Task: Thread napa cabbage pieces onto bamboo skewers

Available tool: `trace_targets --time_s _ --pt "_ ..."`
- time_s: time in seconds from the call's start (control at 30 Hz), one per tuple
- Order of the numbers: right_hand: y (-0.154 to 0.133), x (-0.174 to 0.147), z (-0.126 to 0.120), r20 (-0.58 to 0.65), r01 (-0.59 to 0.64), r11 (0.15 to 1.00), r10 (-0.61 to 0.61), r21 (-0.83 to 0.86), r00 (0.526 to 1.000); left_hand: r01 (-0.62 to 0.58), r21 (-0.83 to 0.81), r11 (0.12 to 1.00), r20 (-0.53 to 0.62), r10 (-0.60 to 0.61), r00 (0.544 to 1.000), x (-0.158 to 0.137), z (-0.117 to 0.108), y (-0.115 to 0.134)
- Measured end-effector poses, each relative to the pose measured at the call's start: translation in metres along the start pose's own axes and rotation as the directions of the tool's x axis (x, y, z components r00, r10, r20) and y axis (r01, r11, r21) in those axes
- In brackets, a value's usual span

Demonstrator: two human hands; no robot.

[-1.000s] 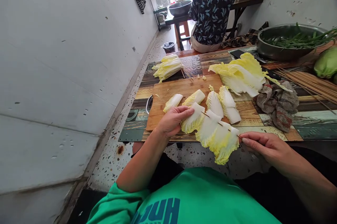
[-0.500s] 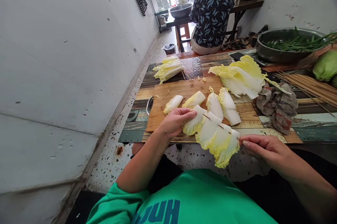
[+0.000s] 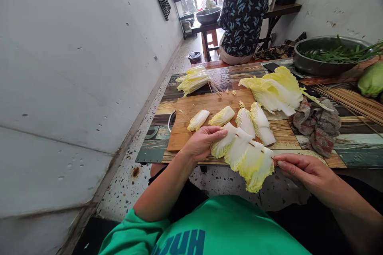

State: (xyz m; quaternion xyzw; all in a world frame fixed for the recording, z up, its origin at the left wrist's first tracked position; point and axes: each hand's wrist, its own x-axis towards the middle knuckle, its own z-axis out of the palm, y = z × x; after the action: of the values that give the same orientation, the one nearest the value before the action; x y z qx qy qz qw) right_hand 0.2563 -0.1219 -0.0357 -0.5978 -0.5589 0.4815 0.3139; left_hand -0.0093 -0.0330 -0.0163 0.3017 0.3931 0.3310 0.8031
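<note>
Beyond the table's (image 3: 356,157) near edge, little has changed: left hand (image 3: 205,142) still pinching leaves (image 3: 243,154), right hand (image 3: 302,170) the skewer (image 3: 252,143), so threading seems barely advanced.

Pinched left end of threaded cabbage leaves (image 3: 243,155) with left hand (image 3: 205,141), gripped skewer (image 3: 251,143) at right end with right hand (image 3: 301,169). Held leaves overlapping, yellow frills hanging down, at near edge of table (image 3: 359,158). Had chopping board (image 3: 179,135) just ahead with cut pieces (image 3: 199,120) along it, cabbage bundle (image 3: 194,80) near far left corner, large leaves (image 3: 283,89) and rag (image 3: 317,123) to right. Had loose skewers (image 3: 356,101) and bowl (image 3: 308,61) of greens (image 3: 338,53) farther right. Faced back of person (image 3: 243,19) beyond.
</note>
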Motion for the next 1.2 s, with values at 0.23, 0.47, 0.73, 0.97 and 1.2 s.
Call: trace_targets --time_s 0.23,0.47,0.73,0.97,1.2 --pt "0.0 -0.003 -0.007 0.097 -0.004 1.0 0.001 0.024 0.995 -0.042 0.04 0.998 -0.096 0.046 0.994 -0.01 0.004 0.001" --pt "0.006 -0.007 -0.009 0.106 0.037 0.999 -0.036 -0.003 0.994 -0.067 0.023 0.997 -0.114 0.069 0.991 -0.015 0.007 -0.004" --pt "0.002 -0.019 -0.014 0.038 0.048 0.998 -0.046 -0.046 0.998 -0.113 -0.007 0.994 -0.158 0.111 0.981 -0.021 -0.001 -0.001" --pt "0.008 -0.026 -0.021 0.015 -0.072 0.996 0.072 0.042 0.997 -0.131 -0.043 0.99 -0.169 0.122 0.978 -0.019 -0.011 0.003" --pt "-0.009 -0.021 -0.012 0.117 -0.026 1.0 0.024 0.01 0.993 -0.054 -0.055 0.997 -0.109 0.047 0.993 -0.017 -0.005 -0.006"
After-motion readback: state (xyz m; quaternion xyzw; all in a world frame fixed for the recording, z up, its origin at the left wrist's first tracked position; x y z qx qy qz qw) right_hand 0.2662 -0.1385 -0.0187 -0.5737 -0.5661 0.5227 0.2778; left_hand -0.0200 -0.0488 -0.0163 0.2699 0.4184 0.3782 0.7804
